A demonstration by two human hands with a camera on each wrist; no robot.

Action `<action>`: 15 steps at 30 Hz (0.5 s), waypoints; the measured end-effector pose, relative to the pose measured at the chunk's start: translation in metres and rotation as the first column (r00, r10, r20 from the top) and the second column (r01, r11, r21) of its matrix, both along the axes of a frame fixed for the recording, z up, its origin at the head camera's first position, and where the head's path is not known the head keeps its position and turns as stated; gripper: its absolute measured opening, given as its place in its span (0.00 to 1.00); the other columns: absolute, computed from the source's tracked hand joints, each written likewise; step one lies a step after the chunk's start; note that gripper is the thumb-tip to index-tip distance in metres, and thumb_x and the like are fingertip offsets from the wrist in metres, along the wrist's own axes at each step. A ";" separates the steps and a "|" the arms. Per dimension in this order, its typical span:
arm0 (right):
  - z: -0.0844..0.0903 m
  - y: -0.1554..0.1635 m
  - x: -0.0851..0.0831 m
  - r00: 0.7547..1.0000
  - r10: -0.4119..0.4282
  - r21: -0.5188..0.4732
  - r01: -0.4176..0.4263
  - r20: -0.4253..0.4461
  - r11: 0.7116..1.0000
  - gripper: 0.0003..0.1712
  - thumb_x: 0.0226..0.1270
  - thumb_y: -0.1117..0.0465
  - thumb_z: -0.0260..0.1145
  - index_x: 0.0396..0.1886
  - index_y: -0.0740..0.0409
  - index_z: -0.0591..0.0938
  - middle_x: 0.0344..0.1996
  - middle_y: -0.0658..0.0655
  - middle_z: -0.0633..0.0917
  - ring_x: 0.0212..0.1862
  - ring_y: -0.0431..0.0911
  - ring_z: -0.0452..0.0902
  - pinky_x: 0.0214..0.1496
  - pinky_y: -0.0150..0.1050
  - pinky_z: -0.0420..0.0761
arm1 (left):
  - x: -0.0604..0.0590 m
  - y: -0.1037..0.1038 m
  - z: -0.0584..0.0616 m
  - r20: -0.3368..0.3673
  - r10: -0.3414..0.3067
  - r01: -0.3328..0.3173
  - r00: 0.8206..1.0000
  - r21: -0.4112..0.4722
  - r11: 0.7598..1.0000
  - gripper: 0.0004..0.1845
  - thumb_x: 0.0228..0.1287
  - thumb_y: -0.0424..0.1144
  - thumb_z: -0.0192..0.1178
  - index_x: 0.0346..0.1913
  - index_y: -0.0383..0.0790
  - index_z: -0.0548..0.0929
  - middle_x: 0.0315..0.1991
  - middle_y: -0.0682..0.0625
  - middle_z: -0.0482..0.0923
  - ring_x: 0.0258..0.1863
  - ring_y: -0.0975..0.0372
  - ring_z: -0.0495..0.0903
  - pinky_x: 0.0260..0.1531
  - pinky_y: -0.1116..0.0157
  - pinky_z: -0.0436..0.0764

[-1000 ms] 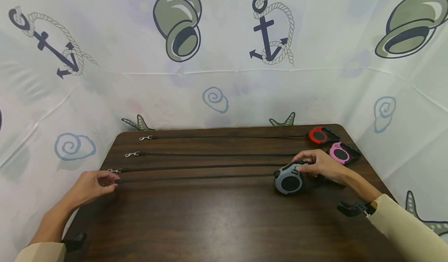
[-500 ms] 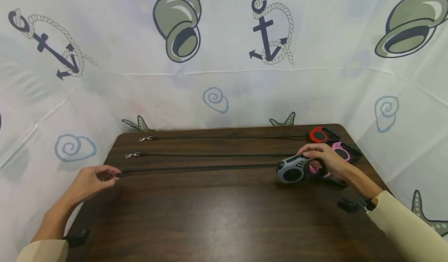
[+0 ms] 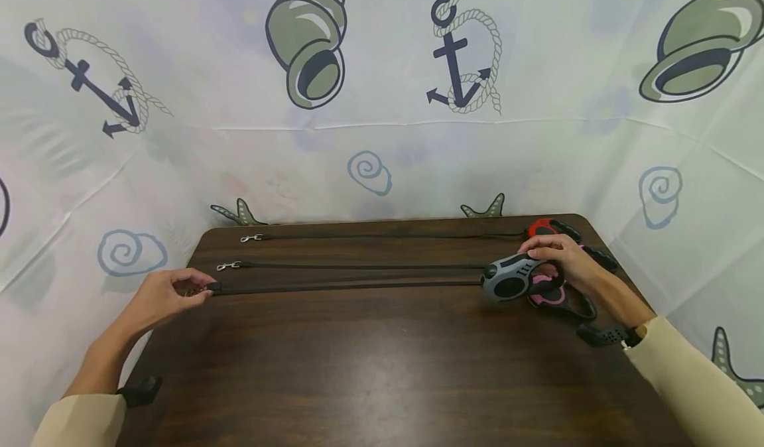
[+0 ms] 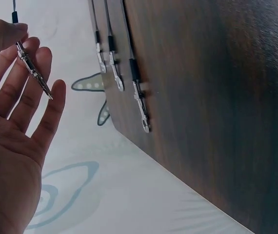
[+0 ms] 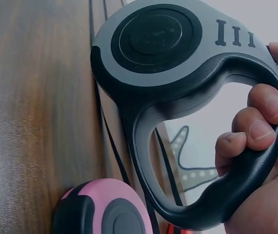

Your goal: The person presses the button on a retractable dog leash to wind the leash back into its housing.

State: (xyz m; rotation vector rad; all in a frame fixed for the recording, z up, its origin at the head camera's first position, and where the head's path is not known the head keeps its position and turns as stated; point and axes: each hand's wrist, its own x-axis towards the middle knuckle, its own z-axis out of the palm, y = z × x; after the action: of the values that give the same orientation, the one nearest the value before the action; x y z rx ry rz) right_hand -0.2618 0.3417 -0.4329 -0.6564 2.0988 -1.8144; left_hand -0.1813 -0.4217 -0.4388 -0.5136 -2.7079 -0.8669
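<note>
My right hand [image 3: 552, 261] grips the handle of a grey retractable leash [image 3: 506, 282], held tilted just above the table; its fingers [image 5: 256, 127] curl through the handle loop of the grey leash [image 5: 153, 41]. Its black cord [image 3: 346, 287] runs left to my left hand [image 3: 197, 290], which pinches the metal clip [image 4: 33, 72] at the fingertips, off the table's left edge. A pink leash [image 3: 546, 296] lies under the grey one, and it also shows in the right wrist view as the pink leash [image 5: 100, 209].
A red leash [image 3: 540, 227] lies at the back right of the dark wooden table [image 3: 370, 367], its cord stretched left. Three other clips [image 4: 141, 109] rest by the left edge. A printed sheet [image 3: 382, 135] walls the table on three sides.
My right hand has lifted the grey leash and carried it back and to the right, over the pink one. My left hand moved back with the clip, so the cord lies farther from me.
</note>
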 end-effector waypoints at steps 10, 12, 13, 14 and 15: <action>-0.001 0.006 -0.006 0.999 -0.012 -0.059 0.014 0.038 0.998 0.18 0.81 0.72 0.53 0.47 0.57 0.89 0.26 0.46 0.82 0.21 0.50 0.58 0.26 0.50 0.56 | -0.007 0.004 0.001 -0.010 -0.001 0.001 1.000 -0.014 1.000 0.11 0.53 0.24 0.77 0.38 0.38 0.92 0.31 0.53 0.89 0.27 0.72 0.80 0.31 0.79 0.78; 0.000 0.007 -0.006 0.998 -0.013 -0.087 0.018 0.055 0.996 0.19 0.80 0.72 0.53 0.46 0.57 0.90 0.26 0.46 0.82 0.21 0.50 0.56 0.26 0.50 0.55 | -0.008 0.005 0.002 -0.015 0.001 -0.002 1.000 -0.017 1.000 0.11 0.53 0.24 0.78 0.38 0.39 0.92 0.30 0.54 0.88 0.27 0.72 0.80 0.30 0.78 0.78; 0.000 0.007 -0.006 0.998 -0.015 -0.097 0.021 0.062 0.995 0.19 0.81 0.72 0.52 0.46 0.56 0.90 0.26 0.47 0.82 0.21 0.51 0.55 0.26 0.50 0.55 | -0.009 0.006 0.002 -0.016 0.000 -0.001 1.000 -0.016 1.000 0.10 0.53 0.25 0.78 0.38 0.39 0.92 0.30 0.54 0.88 0.27 0.72 0.79 0.30 0.78 0.78; 0.000 0.007 -0.006 0.997 -0.019 -0.105 0.027 0.068 0.994 0.19 0.81 0.72 0.52 0.46 0.56 0.90 0.25 0.47 0.81 0.21 0.51 0.55 0.26 0.50 0.54 | -0.010 0.006 0.003 -0.015 -0.001 0.001 1.000 -0.013 1.000 0.10 0.53 0.25 0.78 0.37 0.39 0.92 0.31 0.54 0.88 0.27 0.72 0.80 0.30 0.77 0.78; 0.001 0.008 -0.006 0.997 -0.025 -0.111 0.033 0.071 0.993 0.20 0.81 0.72 0.52 0.46 0.56 0.90 0.25 0.47 0.81 0.22 0.51 0.54 0.26 0.50 0.54 | -0.010 0.007 0.003 -0.012 -0.002 0.002 1.000 -0.012 1.000 0.10 0.53 0.25 0.78 0.38 0.39 0.92 0.31 0.54 0.88 0.27 0.72 0.79 0.30 0.77 0.77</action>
State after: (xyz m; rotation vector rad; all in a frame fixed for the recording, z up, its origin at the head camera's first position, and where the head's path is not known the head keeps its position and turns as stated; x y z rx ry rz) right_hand -0.2673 0.3494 -0.4322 -0.5837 1.9832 -1.9538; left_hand -0.1915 -0.4149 -0.4354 -0.5221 -2.7037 -0.8464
